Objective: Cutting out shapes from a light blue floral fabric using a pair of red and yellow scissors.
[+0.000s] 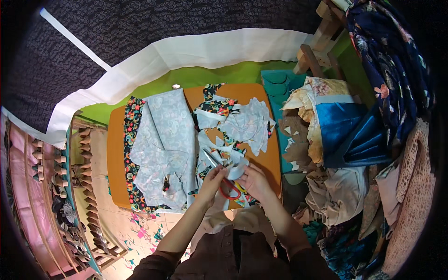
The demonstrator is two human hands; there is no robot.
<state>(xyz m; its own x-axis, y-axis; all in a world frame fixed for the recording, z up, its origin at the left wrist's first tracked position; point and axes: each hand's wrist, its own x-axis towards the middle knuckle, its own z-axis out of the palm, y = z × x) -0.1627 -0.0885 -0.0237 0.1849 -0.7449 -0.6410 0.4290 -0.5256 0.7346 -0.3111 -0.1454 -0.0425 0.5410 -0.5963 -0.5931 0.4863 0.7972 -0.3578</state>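
Above the near side of the table, a small pale fabric piece is held between my two hands. My left hand is closed with its fingertips at the piece's left edge. My right hand pinches its right side. Scissors with red handles are right at my left hand, their silver blades pointing up and left; whether that hand touches them I cannot tell. Patterned offcuts and pale cut pieces lie beyond my hands. To the left is a large folded fabric, pale side up, with a dark floral border.
The orange-brown table stands before me. Colourful scraps litter the tiled floor at lower left, near wooden racks. Piled fabrics, some blue satin and a wooden frame crowd the right. A dark patterned cloth hangs at the back.
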